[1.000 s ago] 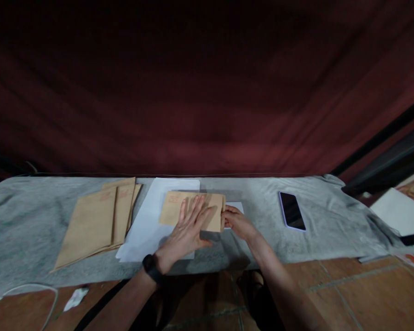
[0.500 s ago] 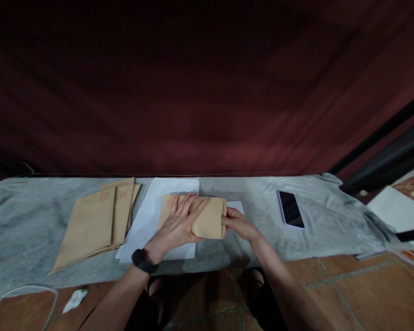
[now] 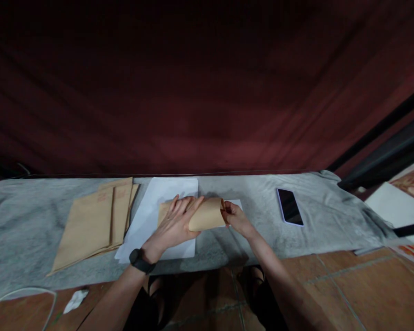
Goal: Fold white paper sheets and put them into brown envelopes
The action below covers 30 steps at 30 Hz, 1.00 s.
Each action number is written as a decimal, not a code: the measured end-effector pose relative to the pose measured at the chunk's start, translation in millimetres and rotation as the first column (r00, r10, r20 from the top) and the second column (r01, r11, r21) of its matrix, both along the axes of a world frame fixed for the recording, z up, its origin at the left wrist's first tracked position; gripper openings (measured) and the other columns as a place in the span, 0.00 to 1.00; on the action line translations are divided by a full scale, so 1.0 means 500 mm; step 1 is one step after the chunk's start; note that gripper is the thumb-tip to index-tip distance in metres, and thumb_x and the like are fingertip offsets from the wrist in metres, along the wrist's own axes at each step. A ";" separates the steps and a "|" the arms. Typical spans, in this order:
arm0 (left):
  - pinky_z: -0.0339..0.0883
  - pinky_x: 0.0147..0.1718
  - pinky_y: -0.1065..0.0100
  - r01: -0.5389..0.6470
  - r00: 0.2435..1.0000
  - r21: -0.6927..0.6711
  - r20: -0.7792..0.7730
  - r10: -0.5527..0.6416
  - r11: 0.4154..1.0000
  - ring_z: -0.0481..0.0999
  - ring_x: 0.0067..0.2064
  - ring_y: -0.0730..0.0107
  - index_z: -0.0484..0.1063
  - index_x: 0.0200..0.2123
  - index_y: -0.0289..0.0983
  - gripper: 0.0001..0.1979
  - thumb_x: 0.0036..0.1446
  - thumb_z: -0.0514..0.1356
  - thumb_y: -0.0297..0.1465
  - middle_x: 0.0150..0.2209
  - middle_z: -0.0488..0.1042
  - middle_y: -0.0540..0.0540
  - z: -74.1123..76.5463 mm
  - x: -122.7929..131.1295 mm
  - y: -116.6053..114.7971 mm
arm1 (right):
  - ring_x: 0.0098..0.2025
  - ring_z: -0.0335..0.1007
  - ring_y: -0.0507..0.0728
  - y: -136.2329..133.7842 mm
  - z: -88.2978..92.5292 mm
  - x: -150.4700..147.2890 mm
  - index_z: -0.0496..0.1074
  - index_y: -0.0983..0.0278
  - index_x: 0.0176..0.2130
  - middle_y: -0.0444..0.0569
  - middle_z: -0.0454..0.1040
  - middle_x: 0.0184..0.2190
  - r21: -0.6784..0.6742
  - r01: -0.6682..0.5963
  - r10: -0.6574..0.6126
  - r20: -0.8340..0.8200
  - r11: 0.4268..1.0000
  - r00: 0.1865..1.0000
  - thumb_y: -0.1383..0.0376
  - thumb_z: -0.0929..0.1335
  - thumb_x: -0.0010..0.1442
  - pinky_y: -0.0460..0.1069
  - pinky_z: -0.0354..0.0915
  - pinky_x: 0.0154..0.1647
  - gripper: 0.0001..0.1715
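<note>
Brown envelope (image 3: 209,215): bowing up over the white sheet (image 3: 158,202), mid-table (image 3: 262,230); likely handling light, floppy, creasing easily.
Left hand (image 3: 174,225): curling loosely around its left half.
Right hand (image 3: 236,218): pinching its right edge, seemingly a sound hold.

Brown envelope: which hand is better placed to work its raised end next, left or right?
Right, probably. The right hand pinches the raised right end of the brown envelope, by the white slip. The left hand lies spread over the envelope's body, pinning it on the white sheet.
</note>
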<state>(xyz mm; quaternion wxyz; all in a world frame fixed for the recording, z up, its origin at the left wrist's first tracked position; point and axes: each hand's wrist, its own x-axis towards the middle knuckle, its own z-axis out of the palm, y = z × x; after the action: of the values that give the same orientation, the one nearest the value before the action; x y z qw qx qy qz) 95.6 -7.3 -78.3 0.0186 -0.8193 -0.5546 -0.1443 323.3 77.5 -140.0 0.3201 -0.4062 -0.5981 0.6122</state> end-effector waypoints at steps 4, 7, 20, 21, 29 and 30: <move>0.46 0.66 0.44 -0.005 1.000 0.002 -0.027 0.005 1.000 0.61 0.63 0.45 0.41 0.73 0.43 0.55 0.49 0.68 0.40 0.62 0.62 0.36 -0.001 0.004 -0.007 | 0.29 0.68 0.53 -0.004 0.005 0.002 0.70 0.61 0.34 0.42 0.73 0.27 0.152 0.059 -0.072 0.085 0.987 0.994 0.56 0.66 0.56 0.45 0.62 0.28 0.11; 0.50 0.65 0.46 0.024 0.999 -0.032 -0.029 -0.025 0.999 0.62 0.62 0.44 0.41 0.72 0.43 0.55 0.48 0.69 0.41 0.63 0.61 0.36 -0.001 0.012 -0.009 | 0.31 0.70 0.54 0.000 0.009 0.002 0.70 0.61 0.32 0.44 0.75 0.28 0.238 0.116 -0.150 0.133 0.964 0.980 0.56 0.63 0.59 0.47 0.64 0.32 0.12; 0.58 0.57 0.49 -0.103 0.995 -0.002 -0.007 0.103 0.995 0.65 0.57 0.44 0.41 0.72 0.41 0.56 0.46 0.68 0.44 0.59 0.65 0.37 -0.005 -0.056 0.004 | 0.35 0.74 0.56 0.025 0.026 0.048 0.71 0.61 0.47 0.48 0.77 0.35 0.434 0.208 -0.387 0.380 0.877 0.840 0.56 0.61 0.66 0.48 0.67 0.38 0.17; 0.58 0.56 0.50 -0.120 0.993 -0.007 -0.007 0.120 0.993 0.66 0.57 0.44 0.41 0.72 0.42 0.56 0.46 0.68 0.45 0.59 0.65 0.37 -0.006 -0.066 0.005 | 0.37 0.75 0.57 0.026 0.028 0.059 0.71 0.62 0.47 0.50 0.77 0.37 0.449 0.220 -0.425 0.430 0.866 0.796 0.56 0.63 0.66 0.50 0.68 0.40 0.16; 0.55 0.59 0.48 -0.152 0.988 -0.139 -0.020 0.151 0.979 0.65 0.59 0.44 0.36 0.73 0.44 0.62 0.43 0.70 0.45 0.61 0.64 0.38 -0.032 -0.105 0.005 | 0.52 0.69 0.71 -0.008 0.020 0.074 0.67 0.67 0.51 0.67 0.72 0.50 0.479 0.018 -0.450 0.810 0.877 0.376 0.53 0.72 0.59 0.57 0.66 0.47 0.27; 0.54 0.60 0.48 -0.150 0.989 -0.146 -0.018 0.149 0.978 0.64 0.60 0.44 0.36 0.73 0.44 0.62 0.43 0.70 0.44 0.61 0.64 0.38 -0.034 -0.106 0.005 | 0.52 0.70 0.70 -0.008 0.020 0.071 0.68 0.67 0.51 0.66 0.73 0.49 0.474 0.011 -0.446 0.820 0.880 0.359 0.53 0.72 0.59 0.57 0.66 0.47 0.27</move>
<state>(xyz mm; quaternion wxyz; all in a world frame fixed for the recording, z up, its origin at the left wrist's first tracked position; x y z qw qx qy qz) 42.7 -4.7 -95.4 -0.0291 -0.7749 -0.6237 -0.0985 359.0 73.4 -129.8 0.0966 -0.6821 -0.7175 0.1029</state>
